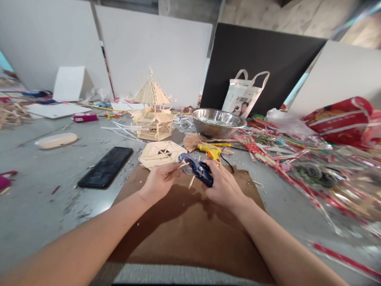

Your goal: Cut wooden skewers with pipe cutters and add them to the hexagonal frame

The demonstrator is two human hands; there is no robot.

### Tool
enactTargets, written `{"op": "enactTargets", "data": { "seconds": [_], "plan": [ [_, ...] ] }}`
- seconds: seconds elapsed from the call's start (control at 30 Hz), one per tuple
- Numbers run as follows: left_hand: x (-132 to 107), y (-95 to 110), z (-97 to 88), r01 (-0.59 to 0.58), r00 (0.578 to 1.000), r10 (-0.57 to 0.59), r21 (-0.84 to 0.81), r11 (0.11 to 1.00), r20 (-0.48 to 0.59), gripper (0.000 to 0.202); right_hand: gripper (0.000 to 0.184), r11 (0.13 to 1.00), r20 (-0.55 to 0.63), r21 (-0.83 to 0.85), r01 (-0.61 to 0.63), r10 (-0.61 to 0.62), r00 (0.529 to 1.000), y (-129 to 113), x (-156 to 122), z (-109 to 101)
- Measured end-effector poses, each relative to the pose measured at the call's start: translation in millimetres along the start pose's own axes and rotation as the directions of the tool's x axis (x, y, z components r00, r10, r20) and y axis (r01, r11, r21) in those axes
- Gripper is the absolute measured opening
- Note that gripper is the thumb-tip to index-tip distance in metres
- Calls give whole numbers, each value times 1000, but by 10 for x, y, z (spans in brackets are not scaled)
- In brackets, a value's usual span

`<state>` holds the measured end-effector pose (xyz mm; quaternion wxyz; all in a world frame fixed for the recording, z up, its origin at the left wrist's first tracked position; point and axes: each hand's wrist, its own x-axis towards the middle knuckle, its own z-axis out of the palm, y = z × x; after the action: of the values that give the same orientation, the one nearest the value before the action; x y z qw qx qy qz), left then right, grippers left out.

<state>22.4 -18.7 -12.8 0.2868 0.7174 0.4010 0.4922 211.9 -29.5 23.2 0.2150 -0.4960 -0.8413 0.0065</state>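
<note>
My right hand point(222, 182) is closed round the handles of a dark blue hand cutter point(199, 169), whose head points left. Between the pinched fingers of my left hand point(160, 178) is a thin wooden stick point(183, 165), its end at the cutter's jaws. Whether the blade touches the stick I cannot tell. Just beyond my hands lies a flat hexagonal panel of wooden sticks point(160, 153). Another short stick point(192, 182) rests on the brown sheet point(184, 234) below the cutter. Behind the panel stands a tiered stick pavilion point(153, 107) with a pointed roof.
A yellow glue gun point(212, 151) lies beyond my right hand, near a steel bowl point(218, 123) and a white bag point(242, 95). On the left are a black phone point(105, 167) and a white oval case point(56, 140). Red-and-white wrapped sticks point(276, 163) clutter the right.
</note>
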Motion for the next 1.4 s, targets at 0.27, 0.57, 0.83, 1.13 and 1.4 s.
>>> {"op": "enactTargets", "data": {
  "seconds": [0.27,0.57,0.83,1.13,1.4],
  "plan": [
    [13,75,-6,-3,1000,2,38,999,25,27,49,999,10,-46,-15,16,1000,4,-17,7],
    [12,104,-20,-2,1000,0,83,997,27,26,48,999,35,-49,-19,21,999,14,-11,-3],
    [10,110,-24,21,999,-25,80,997,48,26,33,988,69,-138,-68,79,995,12,-13,-25],
    [72,62,-35,246,961,-253,66,967,116,28,28,950,-32,-191,-247,246,969,107,47,-39],
    [136,41,-87,143,959,-256,573,807,121,24,39,938,-30,-221,-267,267,963,213,77,-3]
  ]
}}
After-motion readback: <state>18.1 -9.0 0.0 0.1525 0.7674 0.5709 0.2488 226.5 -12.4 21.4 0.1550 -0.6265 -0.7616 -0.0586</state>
